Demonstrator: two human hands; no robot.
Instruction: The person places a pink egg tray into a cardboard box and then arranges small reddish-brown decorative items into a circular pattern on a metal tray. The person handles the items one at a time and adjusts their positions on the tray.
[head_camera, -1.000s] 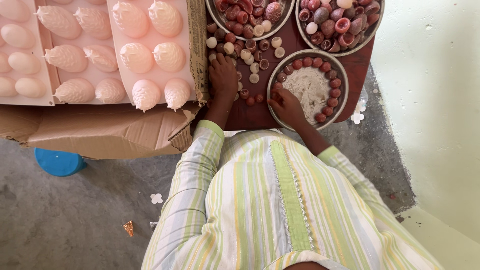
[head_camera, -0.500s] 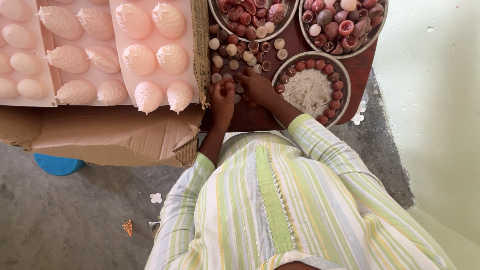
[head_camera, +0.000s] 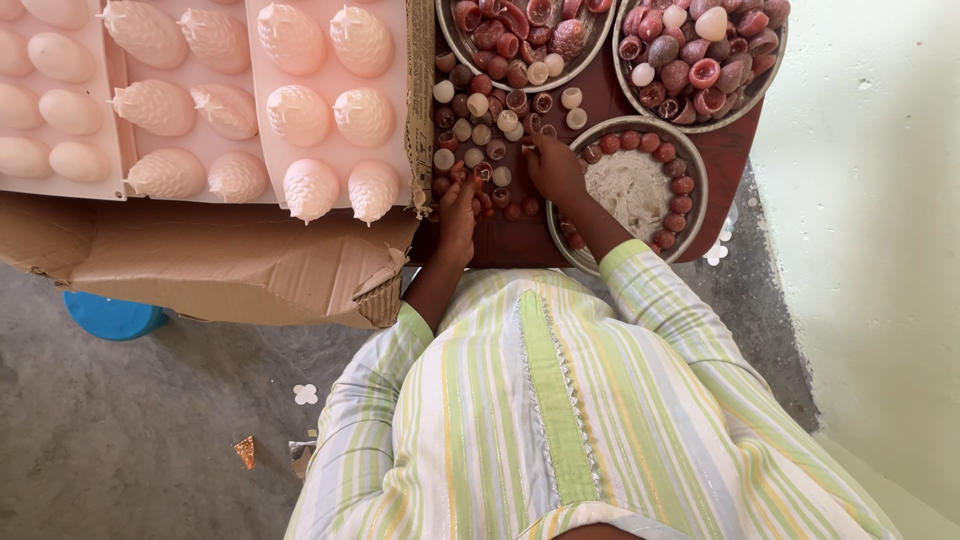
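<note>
My left hand (head_camera: 459, 207) rests on the dark red table (head_camera: 515, 242), its fingertips among loose small round red and cream pieces (head_camera: 478, 132). My right hand (head_camera: 556, 166) reaches left off the rim of a metal plate (head_camera: 701, 196), with curled fingers pinched on one small piece at the edge of the loose ones. White powder (head_camera: 628, 184) fills the middle of the plate, ringed by red pieces. Whether the left hand holds anything is hidden by the hand itself.
Two metal bowls (head_camera: 530, 86) (head_camera: 695, 128) heaped with red, brown and cream pieces stand at the table's far side. Pink moulds with egg and cone shapes (head_camera: 330, 100) lie on cardboard (head_camera: 200, 262) to the left. A blue tub (head_camera: 110, 316) sits on the grey floor; a pale wall (head_camera: 870, 200) is to the right.
My right hand left the powder plate, met the left hand over the loose pieces, and now sits further right among them. My left hand drew back towards me.
</note>
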